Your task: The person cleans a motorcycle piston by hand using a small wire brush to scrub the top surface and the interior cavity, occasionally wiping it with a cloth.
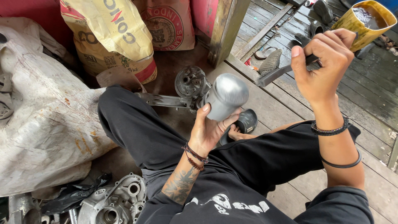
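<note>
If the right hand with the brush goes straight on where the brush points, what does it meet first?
Probably the rounded grey metal part held by the left hand. The brush in the right hand points at it with bare gap between, though depth is unclear.

Paintbrush [277, 74] handle buried in the right hand [321, 66], yellow cup [365, 23] clipped by the top edge, engine casing [114, 203] cut off at the bottom, silver part's [226, 97] far end behind the leg, sacks [120, 33] cropped above

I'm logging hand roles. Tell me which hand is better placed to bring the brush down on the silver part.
Right. The right hand already grips the brush, raised just beside the silver metal part. The left hand is wrapped around that part from below, probably steadying it, so it is not free.
</note>
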